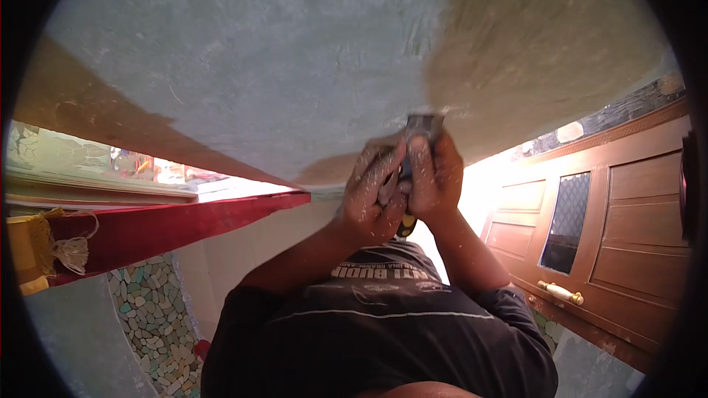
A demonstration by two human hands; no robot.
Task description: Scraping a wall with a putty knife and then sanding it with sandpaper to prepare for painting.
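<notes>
Both my hands are together in front of my chest, close to a broad grey-green plastered surface [287, 66]. They grip a dark hand tool [425, 122], whose flat, squared end meets or nearly meets the plaster. The tool's exact kind is hidden by my fingers. A yellow-and-black part [408, 225] shows below my palms. My right hand [434, 177] wraps it with the thumb along its upper face. My left hand [373, 190] closes around it from the other side. Pale flecks cover both hands.
A panelled wooden door [636, 226] with a glass pane and a white-and-gold handle [560, 292] stands at right. At left hang a red cloth [182, 226] and a pale tassel [72, 254]. Below them is a strip of pebble mosaic [152, 326].
</notes>
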